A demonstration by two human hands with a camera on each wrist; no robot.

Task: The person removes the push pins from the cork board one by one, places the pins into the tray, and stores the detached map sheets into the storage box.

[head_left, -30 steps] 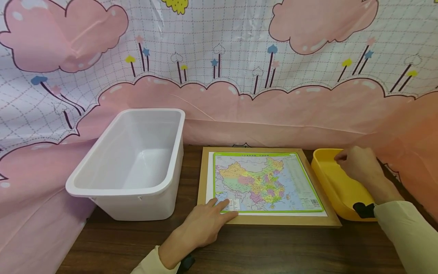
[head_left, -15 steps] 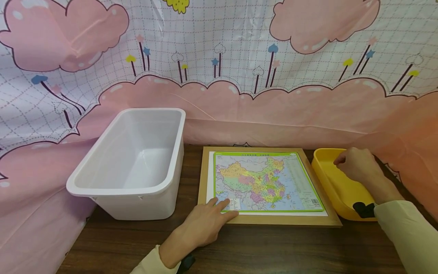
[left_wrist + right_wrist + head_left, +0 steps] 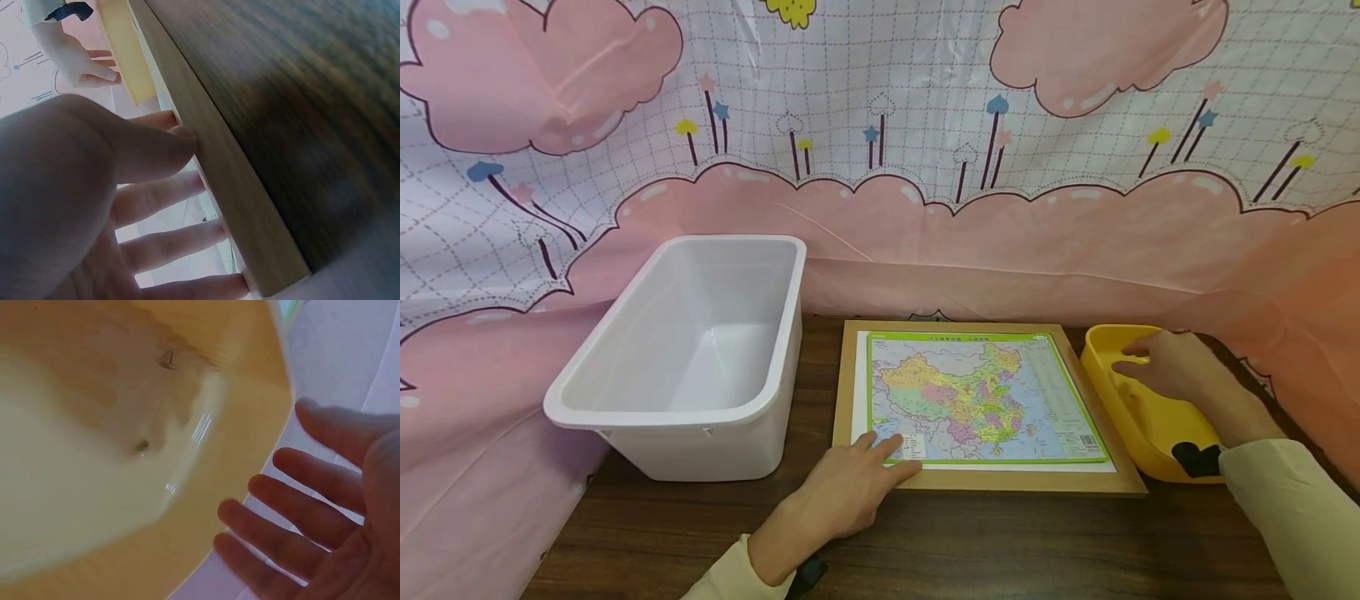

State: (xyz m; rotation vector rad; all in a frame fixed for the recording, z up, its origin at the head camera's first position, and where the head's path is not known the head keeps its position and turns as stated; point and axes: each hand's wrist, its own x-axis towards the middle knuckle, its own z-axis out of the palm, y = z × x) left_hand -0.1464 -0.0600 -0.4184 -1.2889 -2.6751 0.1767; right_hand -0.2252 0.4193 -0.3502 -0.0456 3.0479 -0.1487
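A map of China [image 3: 955, 400] with a green border lies on a white sheet over a wood-edged board [image 3: 1000, 482]. My left hand [image 3: 850, 483] rests on the board's lower left corner, fingers spread; in the left wrist view its thumb touches the wooden edge [image 3: 219, 147]. Over the yellow tray [image 3: 1172, 417], my right hand [image 3: 1176, 365] hovers with its fingers apart and nothing between them. The right wrist view shows a small thumbtack [image 3: 169, 361] on the tray floor, and a second small blurred metal piece [image 3: 143, 446] near it.
A deep white plastic tub [image 3: 662, 418] stands left of the board. All of it sits on a dark wooden table [image 3: 1000, 542]. Behind hangs a pink and white patterned curtain [image 3: 925, 233]. The yellow tray's near wall borders the board's right edge.
My right hand's fingers, pinched together before, have spread apart, and the hand has shifted slightly left and lower over the tray. The left hand has stayed in place on the board.
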